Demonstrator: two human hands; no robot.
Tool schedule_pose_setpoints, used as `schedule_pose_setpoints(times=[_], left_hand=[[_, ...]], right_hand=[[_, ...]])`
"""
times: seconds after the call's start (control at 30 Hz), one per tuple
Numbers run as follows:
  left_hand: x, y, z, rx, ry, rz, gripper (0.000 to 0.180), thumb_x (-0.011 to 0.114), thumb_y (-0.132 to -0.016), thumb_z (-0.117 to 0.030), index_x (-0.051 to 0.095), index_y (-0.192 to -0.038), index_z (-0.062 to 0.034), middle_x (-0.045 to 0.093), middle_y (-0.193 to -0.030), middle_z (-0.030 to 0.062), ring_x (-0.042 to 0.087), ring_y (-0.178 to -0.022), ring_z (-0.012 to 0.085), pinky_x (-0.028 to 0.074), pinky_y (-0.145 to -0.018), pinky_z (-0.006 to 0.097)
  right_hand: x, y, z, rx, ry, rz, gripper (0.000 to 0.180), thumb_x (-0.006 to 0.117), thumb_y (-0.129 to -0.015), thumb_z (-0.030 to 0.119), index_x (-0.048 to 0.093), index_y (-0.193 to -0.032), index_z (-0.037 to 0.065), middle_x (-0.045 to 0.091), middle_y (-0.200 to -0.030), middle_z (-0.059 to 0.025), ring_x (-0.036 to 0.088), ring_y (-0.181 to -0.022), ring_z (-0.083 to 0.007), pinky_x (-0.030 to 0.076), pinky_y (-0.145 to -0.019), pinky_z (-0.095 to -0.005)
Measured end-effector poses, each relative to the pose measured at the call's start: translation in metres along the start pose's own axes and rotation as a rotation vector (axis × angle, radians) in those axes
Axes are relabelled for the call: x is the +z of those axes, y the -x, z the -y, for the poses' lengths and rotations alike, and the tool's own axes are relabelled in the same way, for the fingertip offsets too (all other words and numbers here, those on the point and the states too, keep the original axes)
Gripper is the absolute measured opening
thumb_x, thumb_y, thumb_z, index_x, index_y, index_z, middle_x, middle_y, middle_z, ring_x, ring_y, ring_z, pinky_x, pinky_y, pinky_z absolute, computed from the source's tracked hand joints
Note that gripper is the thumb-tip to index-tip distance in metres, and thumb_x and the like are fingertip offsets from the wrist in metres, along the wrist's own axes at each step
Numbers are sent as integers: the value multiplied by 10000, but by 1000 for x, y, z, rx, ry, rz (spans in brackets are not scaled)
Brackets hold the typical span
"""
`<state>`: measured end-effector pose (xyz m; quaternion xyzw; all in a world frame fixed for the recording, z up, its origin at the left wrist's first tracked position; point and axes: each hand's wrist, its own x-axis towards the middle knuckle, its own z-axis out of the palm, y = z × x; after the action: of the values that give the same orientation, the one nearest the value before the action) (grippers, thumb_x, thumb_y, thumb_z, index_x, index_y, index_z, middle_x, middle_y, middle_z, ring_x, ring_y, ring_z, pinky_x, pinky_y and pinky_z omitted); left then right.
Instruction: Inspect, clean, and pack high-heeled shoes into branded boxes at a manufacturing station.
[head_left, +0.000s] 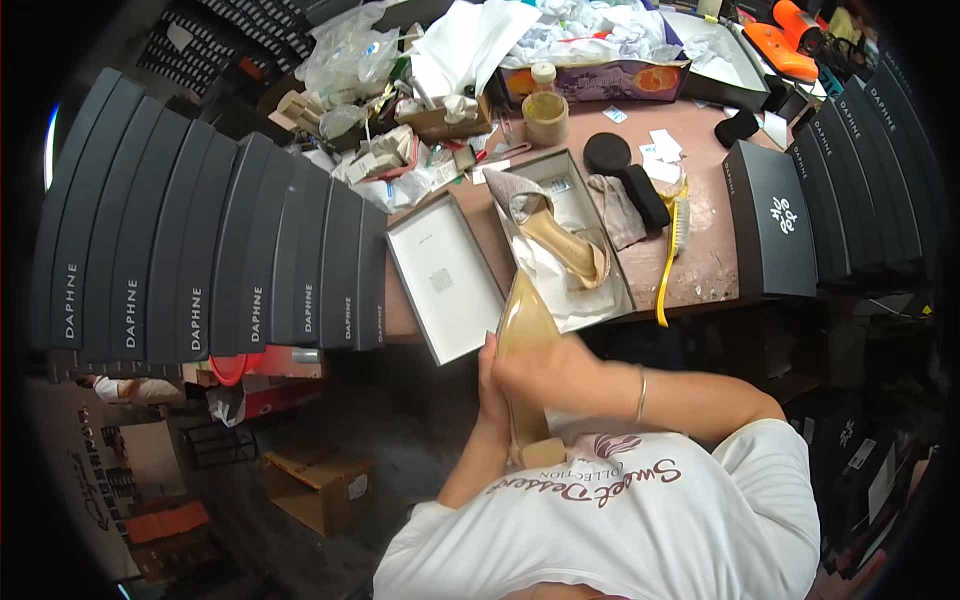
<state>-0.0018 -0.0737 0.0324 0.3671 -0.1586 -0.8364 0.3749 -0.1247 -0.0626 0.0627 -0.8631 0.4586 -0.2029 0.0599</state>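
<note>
A pointed shoe [528, 318] is turned with its tan sole upward and its block heel [543, 453] toward my shirt. My left hand [488, 388] is closed round its left side. My right hand [543, 375] lies across the sole; motion smears it and its fingers are hidden. Just beyond, an open shoe box [622, 268] holds the other shoe [545, 232], a pale, sparkly one with a pointed toe, lying on white tissue paper [535, 272]. The box lid [437, 252] rests inside up, left of the box.
Dark shoe boxes stand in a row at left [215, 240] and at right [775, 220]. A grey cloth [618, 213], black sponge [645, 198], round black pad [607, 153] and brush [681, 228] lie right of the open box. A jar [545, 115] and clutter sit behind.
</note>
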Motion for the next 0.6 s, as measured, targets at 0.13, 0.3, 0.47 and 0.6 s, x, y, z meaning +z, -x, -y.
schedule_pose_setpoints(times=[0.13,0.3,0.47,0.6], left_hand=[[-19,-3,8,-8,11,336,630,271,-947,-547,506,-1219,-30,580,-1163,125,573,-1054,215,489,-877,342],[-9,1,4,2,3,89,655,256,-947,-540,458,-1292,-21,564,-1193,156,561,-1084,254,436,-958,376],[-24,-8,14,23,69,334,629,267,-952,-531,515,-1197,-8,620,-1051,128,612,-931,220,494,-831,354],[-5,-7,13,-19,171,-88,664,239,-945,-550,478,-1247,-8,618,-1028,175,617,-865,272,507,-755,385]], right_hand=[[0,-8,-28,106,-42,-91,146,611,-713,147,516,-792,69,540,-568,-26,583,-454,-204,455,-393,-341],[2,22,0,-193,-89,-197,108,604,-726,158,506,-764,132,539,-619,-19,592,-524,-182,449,-417,-296],[11,2,-50,148,-193,-228,145,602,-790,145,466,-795,94,545,-665,-53,578,-518,-232,434,-412,-348],[-6,32,-21,-81,-178,-68,138,597,-763,146,475,-755,82,532,-651,-63,586,-547,-248,451,-433,-357]])
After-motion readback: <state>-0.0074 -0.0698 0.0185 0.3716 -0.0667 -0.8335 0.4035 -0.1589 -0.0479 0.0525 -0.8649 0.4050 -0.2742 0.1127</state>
